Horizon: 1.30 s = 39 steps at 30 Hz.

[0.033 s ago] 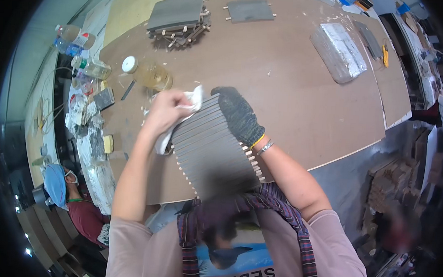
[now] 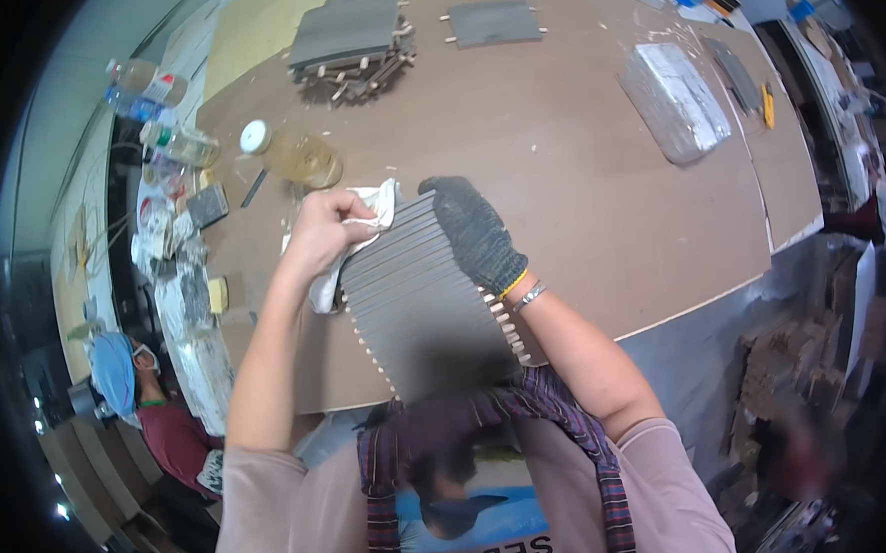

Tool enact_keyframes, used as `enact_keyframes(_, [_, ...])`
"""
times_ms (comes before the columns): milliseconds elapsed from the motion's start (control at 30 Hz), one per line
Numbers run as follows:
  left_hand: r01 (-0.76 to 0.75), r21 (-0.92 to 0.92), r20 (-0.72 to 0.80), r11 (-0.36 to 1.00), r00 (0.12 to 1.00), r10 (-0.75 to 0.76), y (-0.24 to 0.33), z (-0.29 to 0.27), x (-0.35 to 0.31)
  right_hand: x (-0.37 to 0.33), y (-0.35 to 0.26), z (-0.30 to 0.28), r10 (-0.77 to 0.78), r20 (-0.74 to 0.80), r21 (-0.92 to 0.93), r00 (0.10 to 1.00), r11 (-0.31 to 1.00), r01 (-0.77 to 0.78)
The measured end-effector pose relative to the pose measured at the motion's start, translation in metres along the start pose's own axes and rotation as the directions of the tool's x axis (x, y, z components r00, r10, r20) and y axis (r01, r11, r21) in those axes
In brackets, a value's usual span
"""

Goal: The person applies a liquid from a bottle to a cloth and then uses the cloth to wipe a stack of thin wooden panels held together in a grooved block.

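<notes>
A stack of thin grey boards [image 2: 412, 285] leans toward my chest, its edges stepped like a fan. Small pale wooden pegs stick out along both of its sides. My left hand [image 2: 325, 232] is bare and pinches a crumpled white cloth [image 2: 379, 205] against the far left corner of the stack. Part of that cloth hangs down the stack's left side. On the far right edge lies my right hand [image 2: 475, 236], in a dark knitted glove with a yellow cuff, gripping the boards. Its fingertips are partly hidden.
Farther back on the brown tabletop [image 2: 568, 183] are a pile of pegged grey boards [image 2: 346, 31], a single board [image 2: 494, 24] and a wrapped block [image 2: 677, 104]. A jar of yellowish liquid [image 2: 314, 162] and bottles [image 2: 181, 145] stand left. A person [image 2: 160, 417] sits at lower left.
My left hand has shifted slightly toward me and to the left with the white cloth. The right hand and the boards stay nearly where they were.
</notes>
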<state>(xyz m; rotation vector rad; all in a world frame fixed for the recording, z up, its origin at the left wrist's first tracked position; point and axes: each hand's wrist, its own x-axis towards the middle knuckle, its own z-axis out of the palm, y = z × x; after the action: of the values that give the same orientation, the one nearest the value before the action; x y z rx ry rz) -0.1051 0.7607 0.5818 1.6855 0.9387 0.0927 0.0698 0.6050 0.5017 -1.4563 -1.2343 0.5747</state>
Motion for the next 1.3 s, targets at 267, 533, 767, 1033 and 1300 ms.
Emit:
enact_keyframes(267, [-0.23,-0.025,-0.039,0.973,0.973,0.229,0.008,0.039,0.027,-0.003,0.012,-0.004,-0.065,0.139,-0.276,0.988,0.956,0.102])
enact_keyframes(533, [-0.281,0.226,-0.196,0.933,0.925,0.326,0.007,0.005,-0.085,-0.029,-0.007,-0.02,0.251,0.076,0.114,0.965,0.959,-0.258])
enact_keyframes(767, [-0.499,0.472,-0.027,0.726,0.815,0.578,0.024,0.103,-0.058,-0.045,0.012,-0.012,0.094,0.107,-0.069,0.99,0.994,-0.087])
enact_keyframes(1033, [-0.275,0.395,-0.157,0.877,0.92,0.359,0.006,0.091,-0.069,-0.045,0.011,-0.007,0.089,0.063,-0.016,0.994,0.996,-0.089])
enact_keyframes(1300, [-0.346,0.583,-0.027,0.735,0.896,0.443,0.016,0.08,-0.067,-0.044,0.006,-0.012,0.113,0.075,-0.015,0.991,0.994,-0.112])
